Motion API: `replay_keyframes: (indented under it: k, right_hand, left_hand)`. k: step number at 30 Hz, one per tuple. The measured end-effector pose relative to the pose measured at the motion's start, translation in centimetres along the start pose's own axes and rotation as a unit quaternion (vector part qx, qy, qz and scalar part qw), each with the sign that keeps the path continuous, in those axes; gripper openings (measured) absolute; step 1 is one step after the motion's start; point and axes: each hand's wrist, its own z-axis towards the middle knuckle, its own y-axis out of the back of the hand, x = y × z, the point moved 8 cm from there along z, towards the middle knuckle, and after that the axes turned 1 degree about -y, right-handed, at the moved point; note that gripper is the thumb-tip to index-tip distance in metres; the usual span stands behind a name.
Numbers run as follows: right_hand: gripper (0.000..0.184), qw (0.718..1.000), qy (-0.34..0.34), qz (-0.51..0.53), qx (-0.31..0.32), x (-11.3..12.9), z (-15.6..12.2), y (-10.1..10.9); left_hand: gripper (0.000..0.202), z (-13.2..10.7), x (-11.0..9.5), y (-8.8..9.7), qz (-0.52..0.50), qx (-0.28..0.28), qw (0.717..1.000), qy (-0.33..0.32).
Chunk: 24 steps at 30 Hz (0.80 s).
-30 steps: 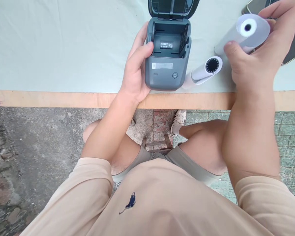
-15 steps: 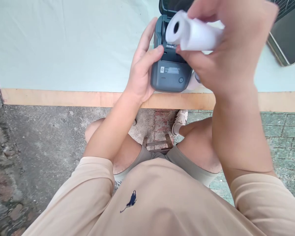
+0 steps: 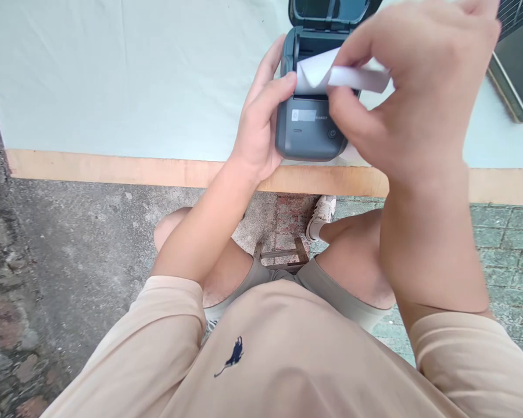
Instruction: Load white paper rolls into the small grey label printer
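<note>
A dark grey portable thermal printer lies near the table's front edge, its lid swung up at the far side. Wrapped around the printer's left side is my left hand, with the thumb on the rim of the compartment. Inside the compartment sits a white paper roll. My right hand pinches the roll's loose, curled paper end between thumb and fingers, above the compartment's right side. That hand hides the right part of the printer and of the roll.
A pale cloth covers the table, whose wooden edge runs across in front of me. At the upper right lies a dark, flat device with a metallic rim. A wooden stool shows between my legs.
The paper roll has gone down from above the printer into its compartment. My right hand has shifted from gripping the whole roll to pinching its loose end. My left hand stays on the printer.
</note>
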Motion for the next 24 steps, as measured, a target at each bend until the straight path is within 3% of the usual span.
replay_keyframes:
  k: [3, 7, 12, 18, 24]
  right_hand:
    - [0.023, 0.998, 0.051, 0.008, 0.038, 1.1, -0.8, -0.8]
    - [0.024, 0.997, 0.053, 0.023, 0.057, 1.1, -1.3, -0.9]
    - [0.051, 0.988, 0.070, 0.040, 0.129, 0.7, -2.0, -0.8]
    - [0.033, 0.996, 0.030, -0.001, 0.090, 0.3, -1.6, -1.8]
    - [0.029, 0.997, 0.057, 0.034, 0.036, 1.6, -1.6, -0.8]
  left_hand:
    - [0.032, -0.2, 0.8, 0.8, 0.017, -0.030, 0.998, 0.046]
    - [0.042, -0.5, 1.5, 1.4, 0.011, -0.068, 0.994, 0.080]
    - [0.036, -0.5, 1.4, 1.3, -0.024, -0.073, 0.994, 0.081]
    - [0.037, -0.4, 0.8, 0.7, -0.026, -0.063, 0.997, 0.047]
    - [0.031, -0.8, -0.5, -1.8, -0.051, 0.022, 0.998, 0.015]
